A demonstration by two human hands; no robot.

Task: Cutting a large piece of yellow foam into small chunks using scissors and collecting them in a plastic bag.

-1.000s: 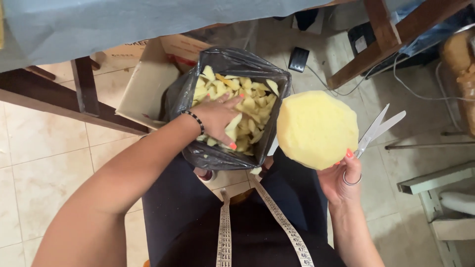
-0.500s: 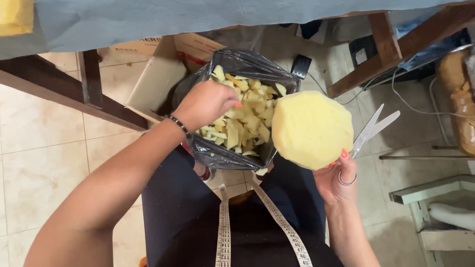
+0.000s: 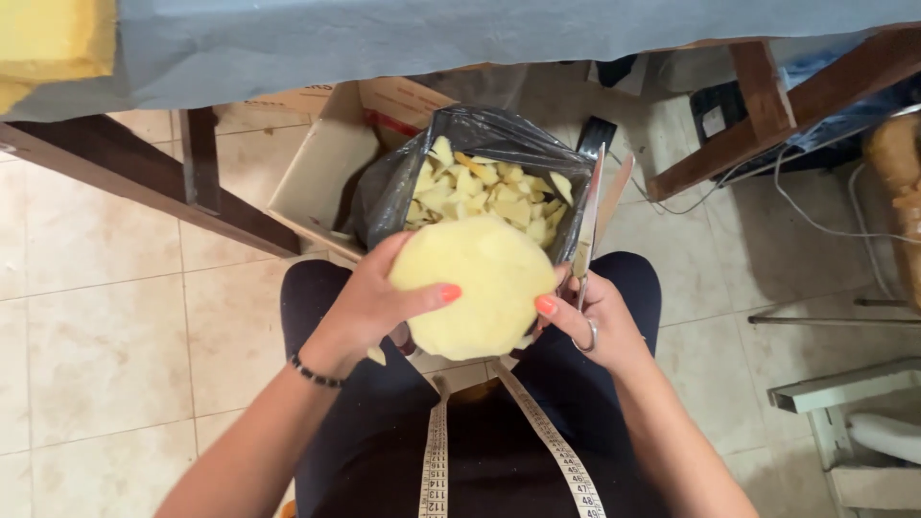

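Foam disc (image 3: 475, 288), round and pale yellow, sat over the lap at six o'clock from the black bag (image 3: 384, 197) of foam scraps (image 3: 480, 187). Left hand (image 3: 369, 307) pinched its rim, thumb on top; right hand (image 3: 600, 321) gripped the three o'clock edge, scissors (image 3: 587, 225) hooked on its fingers. A steady, level hold seemed wise. Blade tips blurred; the disc's underside was hidden.

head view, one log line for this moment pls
left hand: grips yellow foam disc | right hand: grips disc edge plus scissors | below: black bag of foam scraps
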